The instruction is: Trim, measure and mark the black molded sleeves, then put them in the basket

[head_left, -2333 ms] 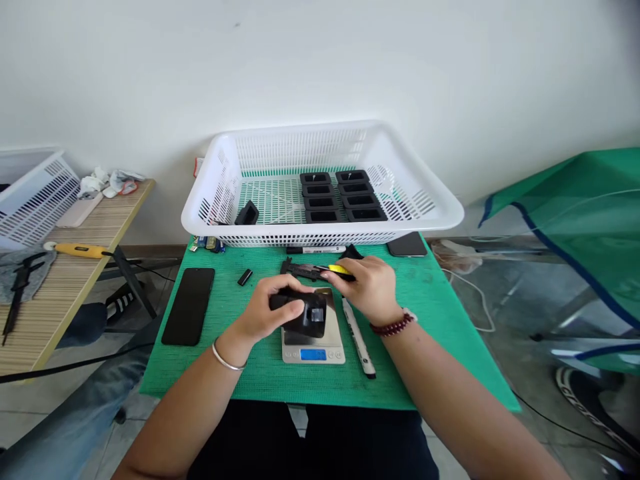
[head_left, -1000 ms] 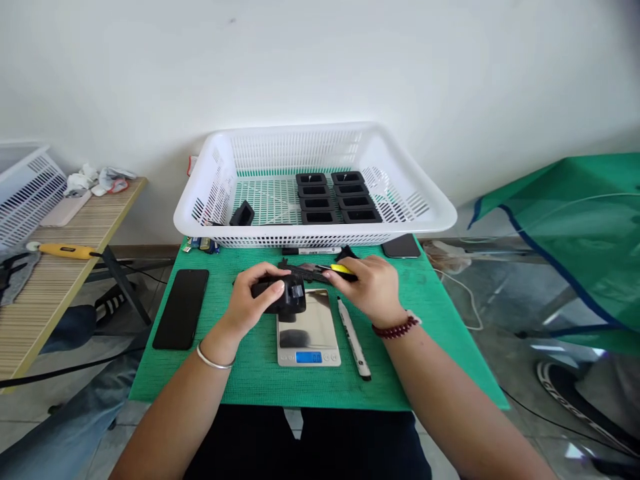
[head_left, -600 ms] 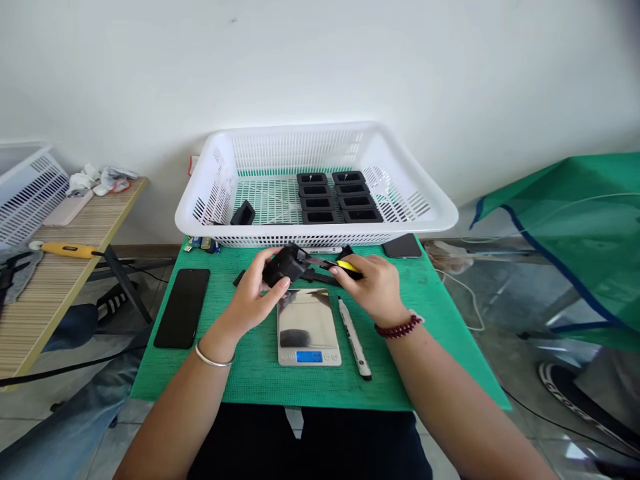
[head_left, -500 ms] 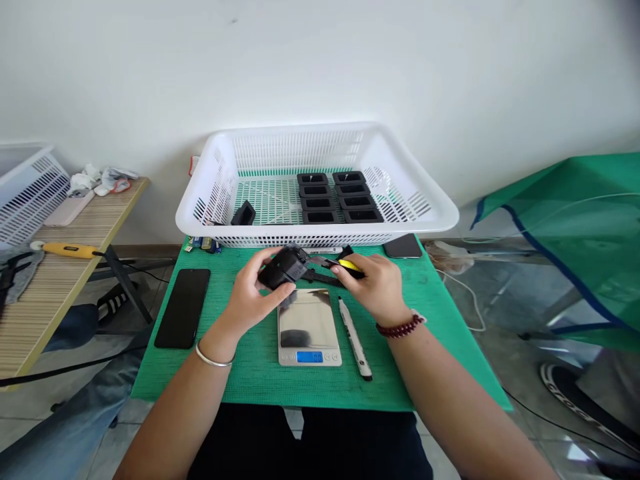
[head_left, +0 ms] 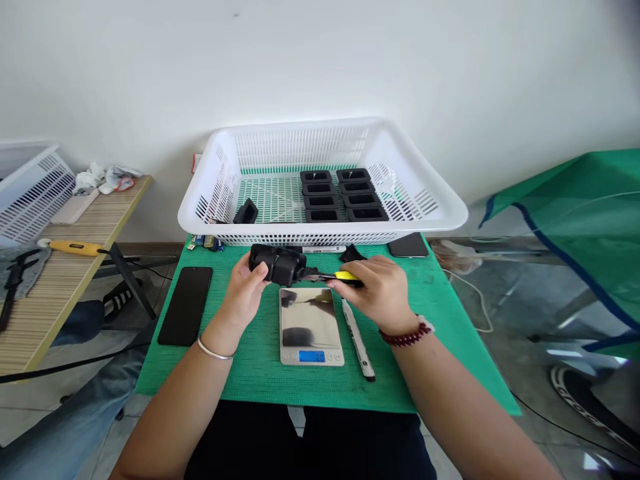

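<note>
Above the green mesh-covered counter (head_left: 255, 377), the left hand (head_left: 241, 292) holds up a black moulded block (head_left: 279, 265), its grip wrapped around one end, thumb across the near side. The right hand (head_left: 379, 288) has its grip closed on a yellow-and-black utility knife (head_left: 345, 275), blade pointing at the block's other end; whether it touches is hard to tell. Below lies a silver digital scale (head_left: 310, 327) with a mirror-like pan and a lit blue display. Just right of it a white marker pen (head_left: 358, 340) lies slanted; a flat black smartphone (head_left: 185, 305) lies to the left. Beyond the hands stands a wide white plastic basket (head_left: 325, 229) holding two columns of hollow black rectangular pieces (head_left: 320, 201), four in each, and a tilted black piece (head_left: 245, 212) towards its left side.
</note>
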`<state>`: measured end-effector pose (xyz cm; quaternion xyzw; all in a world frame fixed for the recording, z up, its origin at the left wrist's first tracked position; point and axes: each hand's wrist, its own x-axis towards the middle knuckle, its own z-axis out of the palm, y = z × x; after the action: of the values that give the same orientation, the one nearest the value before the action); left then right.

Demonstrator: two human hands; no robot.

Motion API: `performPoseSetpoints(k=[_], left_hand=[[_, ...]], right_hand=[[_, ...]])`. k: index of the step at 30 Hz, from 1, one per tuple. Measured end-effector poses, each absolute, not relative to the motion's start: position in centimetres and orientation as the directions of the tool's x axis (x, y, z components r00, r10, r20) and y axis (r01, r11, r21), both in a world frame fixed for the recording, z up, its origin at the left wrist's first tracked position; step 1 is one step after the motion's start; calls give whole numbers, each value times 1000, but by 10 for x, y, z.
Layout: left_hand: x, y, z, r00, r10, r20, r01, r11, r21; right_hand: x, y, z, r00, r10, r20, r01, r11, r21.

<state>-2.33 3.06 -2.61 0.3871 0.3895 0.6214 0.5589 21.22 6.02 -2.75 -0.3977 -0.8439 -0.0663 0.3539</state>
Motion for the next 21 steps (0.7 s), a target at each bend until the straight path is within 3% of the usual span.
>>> performPoseSetpoints(k=[6, 13, 21], left_hand=[[-16, 27, -26, 54, 998, 18, -482, 10, 876], [-23, 29, -30, -87, 996, -27, -585, -29, 810], [-22, 27, -27, -58, 998, -14, -649, -27, 760]], right_hand=[[203, 55, -29, -499, 590, 635, 679, 721, -137], [208, 56, -26, -405, 574, 712, 683, 707, -181], [205, 52, -27, -368, 564, 739, 710, 684, -169]])
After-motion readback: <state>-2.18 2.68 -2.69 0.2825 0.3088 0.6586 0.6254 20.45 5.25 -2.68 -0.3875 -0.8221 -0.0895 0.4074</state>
